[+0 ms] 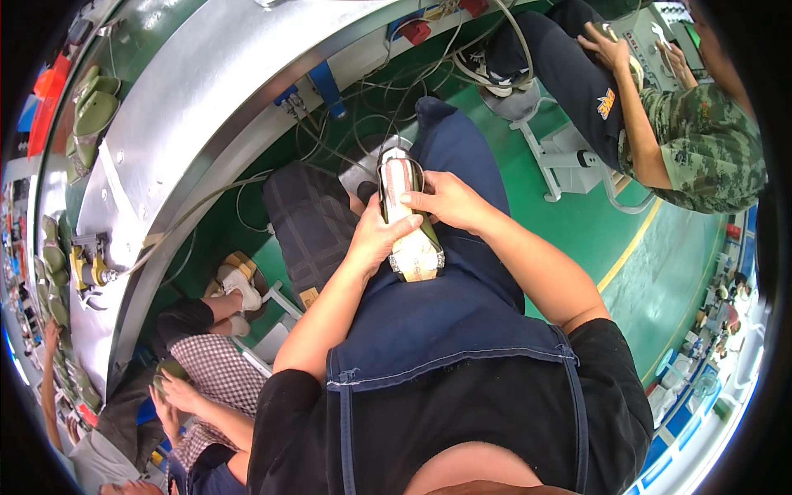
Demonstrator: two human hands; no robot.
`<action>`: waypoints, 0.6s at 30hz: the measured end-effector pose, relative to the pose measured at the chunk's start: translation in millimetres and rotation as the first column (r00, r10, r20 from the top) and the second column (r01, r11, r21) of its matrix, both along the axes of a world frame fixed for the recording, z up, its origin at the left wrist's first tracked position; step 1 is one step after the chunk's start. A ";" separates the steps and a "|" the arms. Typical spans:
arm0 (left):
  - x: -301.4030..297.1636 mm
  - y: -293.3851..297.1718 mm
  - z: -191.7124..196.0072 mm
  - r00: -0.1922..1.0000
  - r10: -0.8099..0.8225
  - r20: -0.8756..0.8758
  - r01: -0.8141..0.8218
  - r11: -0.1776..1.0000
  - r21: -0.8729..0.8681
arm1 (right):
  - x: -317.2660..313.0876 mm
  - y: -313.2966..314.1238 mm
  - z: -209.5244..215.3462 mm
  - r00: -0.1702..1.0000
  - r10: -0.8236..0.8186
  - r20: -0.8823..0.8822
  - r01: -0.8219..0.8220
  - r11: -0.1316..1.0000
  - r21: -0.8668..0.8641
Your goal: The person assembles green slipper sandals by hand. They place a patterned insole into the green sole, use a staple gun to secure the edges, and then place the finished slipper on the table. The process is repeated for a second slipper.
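A shoe upper (pixel 398 177) lies bottom side up over my lap, its toe pointing away from me. Its underside is whitish with a reddish line of stitching, and dark olive material shows along the edges. The heel end (pixel 419 262) is paler and yellowish, nearest my body. My left hand (pixel 378 235) grips it from the left, thumb laid across the underside. From the right, my right hand (pixel 450 202) holds it too, its thumb pressing on the middle. The fingers beneath the shoe are mostly hidden. A dark blue apron (pixel 445 318) covers my lap.
A curved metal workbench (pixel 198 91) runs along the left, beside a belt carrying olive shoe uppers (pixel 95 111). Cables (pixel 326 136) tangle below it. One co-worker in camouflage (pixel 701 140) sits at right; another in a checked garment (pixel 219 371) handles an olive piece at lower left.
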State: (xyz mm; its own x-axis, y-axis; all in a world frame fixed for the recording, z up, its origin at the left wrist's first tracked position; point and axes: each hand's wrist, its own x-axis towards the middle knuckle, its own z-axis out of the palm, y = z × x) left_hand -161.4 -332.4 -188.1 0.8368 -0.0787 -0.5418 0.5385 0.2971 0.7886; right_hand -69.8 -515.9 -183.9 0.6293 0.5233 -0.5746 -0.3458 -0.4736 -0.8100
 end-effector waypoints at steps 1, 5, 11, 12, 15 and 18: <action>-6.6 -0.2 2.5 0.998 0.010 -0.062 -0.018 0.992 -0.127 | -3.5 0.3 1.5 0.998 -0.017 -0.054 0.021 0.998 0.062; -15.1 -1.3 4.2 0.997 0.015 -0.072 -0.034 0.962 -0.270 | -2.2 5.3 14.3 0.962 0.074 -0.263 -0.049 0.994 0.099; -15.7 -2.9 4.8 0.995 0.053 -0.084 -0.072 0.969 -0.238 | -9.2 7.0 10.9 0.853 0.032 -0.521 0.048 0.989 0.140; -16.3 -2.8 3.4 0.995 0.056 -0.082 -0.073 0.971 -0.226 | -10.1 6.7 7.6 0.858 0.032 -0.512 0.051 0.988 0.147; -17.0 -2.1 0.1 0.995 0.062 -0.085 -0.077 0.977 -0.199 | -11.0 6.0 1.8 0.885 0.025 -0.465 0.047 0.989 0.142; -16.6 -1.8 -0.4 0.993 0.060 -0.099 -0.078 0.978 -0.192 | -14.7 5.6 -7.8 0.928 0.046 -0.371 0.003 0.991 0.131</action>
